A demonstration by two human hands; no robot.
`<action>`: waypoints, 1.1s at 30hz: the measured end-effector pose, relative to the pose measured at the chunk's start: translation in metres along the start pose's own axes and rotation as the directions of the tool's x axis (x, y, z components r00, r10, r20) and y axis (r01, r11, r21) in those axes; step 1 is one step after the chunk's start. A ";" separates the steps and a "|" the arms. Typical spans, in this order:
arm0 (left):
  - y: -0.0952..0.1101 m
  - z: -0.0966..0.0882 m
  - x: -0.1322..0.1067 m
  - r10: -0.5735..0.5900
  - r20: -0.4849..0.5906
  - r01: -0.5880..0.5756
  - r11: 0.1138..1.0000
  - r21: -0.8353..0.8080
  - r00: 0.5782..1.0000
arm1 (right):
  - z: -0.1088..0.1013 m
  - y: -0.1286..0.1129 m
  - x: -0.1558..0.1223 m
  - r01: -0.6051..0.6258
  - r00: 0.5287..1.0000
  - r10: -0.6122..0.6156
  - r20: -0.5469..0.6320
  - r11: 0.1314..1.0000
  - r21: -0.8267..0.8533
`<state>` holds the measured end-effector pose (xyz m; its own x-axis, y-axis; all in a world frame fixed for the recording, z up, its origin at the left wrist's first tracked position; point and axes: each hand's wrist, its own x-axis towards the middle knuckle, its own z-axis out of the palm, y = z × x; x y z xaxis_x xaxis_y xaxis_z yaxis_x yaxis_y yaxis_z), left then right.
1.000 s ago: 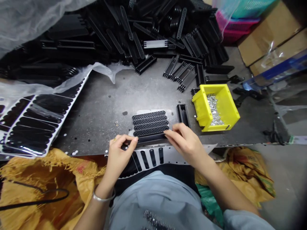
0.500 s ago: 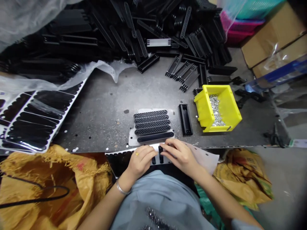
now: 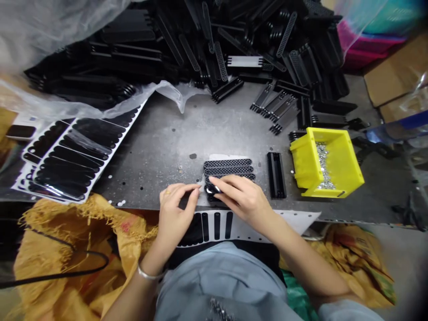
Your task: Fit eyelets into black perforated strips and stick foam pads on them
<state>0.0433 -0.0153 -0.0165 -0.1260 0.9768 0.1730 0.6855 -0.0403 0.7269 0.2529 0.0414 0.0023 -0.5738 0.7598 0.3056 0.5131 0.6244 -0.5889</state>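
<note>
Bringing a glossy black strip (image 3: 210, 189) up from the white sheet (image 3: 290, 220), the right hand (image 3: 247, 200) pinches it over black lattice-patterned plastic bars (image 3: 229, 170), the narrowed left hand (image 3: 174, 210) alongside, grip unclear.

Right hand (image 3: 245, 199) hides part of the mesh bars (image 3: 228, 164) and the shiny piece (image 3: 211, 189) it's holding. Can't tell if the left hand (image 3: 177, 208) has anything. Bits (image 3: 323, 167) in the bin (image 3: 349, 171)? Too tiny. Pile (image 3: 240, 26)'s cut off up top.
</note>
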 end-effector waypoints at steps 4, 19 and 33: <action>-0.007 -0.004 0.019 -0.082 0.195 0.104 0.989 -0.103 0.977 | 0.005 0.010 0.007 0.082 0.997 -0.082 0.009 0.997 -0.006; -0.004 0.007 0.031 -0.129 0.175 0.152 0.981 -0.124 0.976 | -0.044 0.033 -0.019 -0.205 0.979 0.205 0.019 0.965 0.166; -0.003 0.015 0.014 0.020 -0.007 -0.019 0.999 0.039 1.000 | -0.013 0.000 -0.056 -0.060 0.995 0.051 -0.085 0.993 -0.101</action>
<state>0.0503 0.0019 -0.0265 -0.1176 0.9743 0.1920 0.7153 -0.0510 0.6970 0.2936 0.0011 -0.0050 -0.4904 0.8035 0.3373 0.6082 0.5928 -0.5279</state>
